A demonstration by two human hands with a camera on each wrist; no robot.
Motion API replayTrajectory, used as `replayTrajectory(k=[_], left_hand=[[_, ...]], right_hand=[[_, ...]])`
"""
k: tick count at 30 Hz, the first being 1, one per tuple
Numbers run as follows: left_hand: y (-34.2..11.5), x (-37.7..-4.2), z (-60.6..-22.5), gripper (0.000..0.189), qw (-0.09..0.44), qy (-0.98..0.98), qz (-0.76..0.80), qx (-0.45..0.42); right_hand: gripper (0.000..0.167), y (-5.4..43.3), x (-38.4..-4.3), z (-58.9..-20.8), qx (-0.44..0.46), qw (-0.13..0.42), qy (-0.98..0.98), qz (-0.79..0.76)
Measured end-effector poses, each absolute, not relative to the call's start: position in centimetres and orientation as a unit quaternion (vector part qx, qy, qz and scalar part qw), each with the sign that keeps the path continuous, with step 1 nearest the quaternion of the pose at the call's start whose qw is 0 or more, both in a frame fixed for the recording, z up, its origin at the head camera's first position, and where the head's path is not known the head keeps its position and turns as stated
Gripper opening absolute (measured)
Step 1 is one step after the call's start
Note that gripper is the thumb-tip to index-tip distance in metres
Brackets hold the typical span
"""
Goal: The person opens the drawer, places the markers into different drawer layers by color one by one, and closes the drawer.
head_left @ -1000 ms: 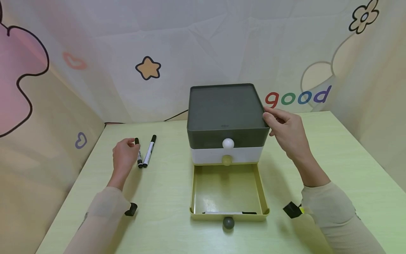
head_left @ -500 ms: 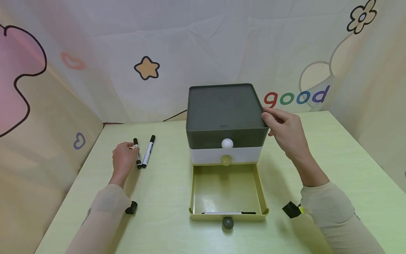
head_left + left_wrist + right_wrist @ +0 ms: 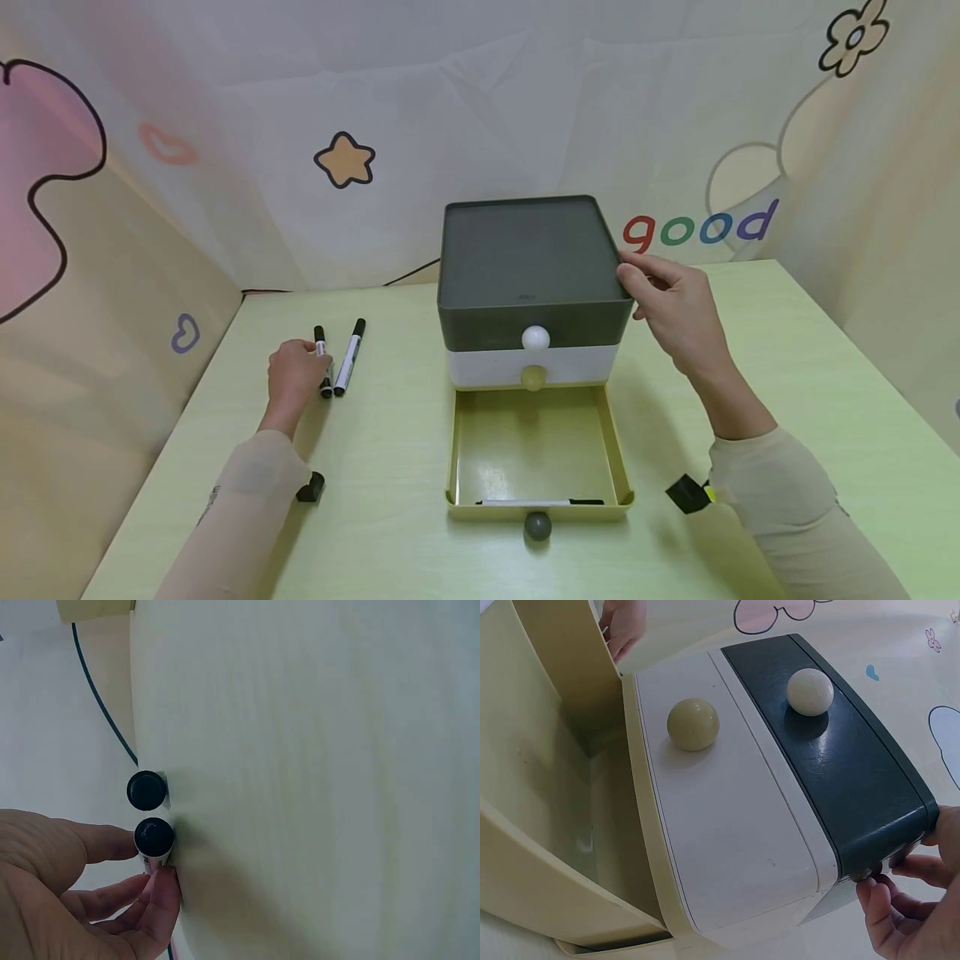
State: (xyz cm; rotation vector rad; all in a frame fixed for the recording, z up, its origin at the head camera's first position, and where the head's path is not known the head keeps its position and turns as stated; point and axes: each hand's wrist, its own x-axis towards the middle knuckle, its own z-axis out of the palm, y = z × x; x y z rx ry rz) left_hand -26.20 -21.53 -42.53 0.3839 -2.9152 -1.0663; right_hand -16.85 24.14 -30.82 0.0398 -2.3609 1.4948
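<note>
My left hand [image 3: 291, 377] is at the left of the table, thumb and fingers pinching a black-capped white marker [image 3: 326, 382]. In the left wrist view the fingertips sit on both sides of that marker [image 3: 154, 837]. A second marker [image 3: 349, 360] lies close beside it, untouched. My right hand [image 3: 678, 317] grips the right top edge of a desktop drawer box [image 3: 532, 250], dark grey above white. Its fingertips [image 3: 881, 896] are curled against the side of the box in the right wrist view. The yellow bottom drawer [image 3: 618, 450] is pulled out, with another marker [image 3: 525, 502] inside along its front wall.
White [image 3: 536, 337], yellow [image 3: 533, 378] and grey [image 3: 537, 526] round knobs stick out from the drawer fronts. Behind the table [image 3: 390, 467] hangs a printed cloth [image 3: 487, 108]. A dark cord [image 3: 411, 272] runs behind the box.
My left hand has lowered slightly onto the left marker, and its fingers have settled round it. The right hand stays at the box edge. The head view has drifted a little.
</note>
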Motion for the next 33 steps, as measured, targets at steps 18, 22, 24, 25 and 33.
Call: replayTrajectory(k=[18,22,24,25,33], left_hand=[[-22.0,-26.4,-42.3,0.048,-0.021,-0.931,-0.334,0.145],[-22.3,-26.3,-42.3,0.049,-0.019,-0.927,-0.344,0.147],[-22.5,-26.2,-42.3,0.05,-0.018,-0.926,-0.347,0.148],[-22.6,-26.2,-42.3,0.051,-0.017,-0.926,-0.348,0.147],[-23.1,-25.7,-41.7,0.052,-0.002,-0.927,-0.347,0.142]], right_hand=[[0.04,24.0,-16.8,-30.7,0.013,0.173,-0.832,0.527],[0.04,24.0,-16.8,-30.7,0.012,0.174,-0.831,0.528],[0.04,24.0,-16.8,-30.7,0.013,0.175,-0.83,0.529],[0.04,24.0,-16.8,-30.7,0.013,0.175,-0.83,0.529],[0.041,24.1,-16.8,-30.7,0.01,0.173,-0.832,0.528]])
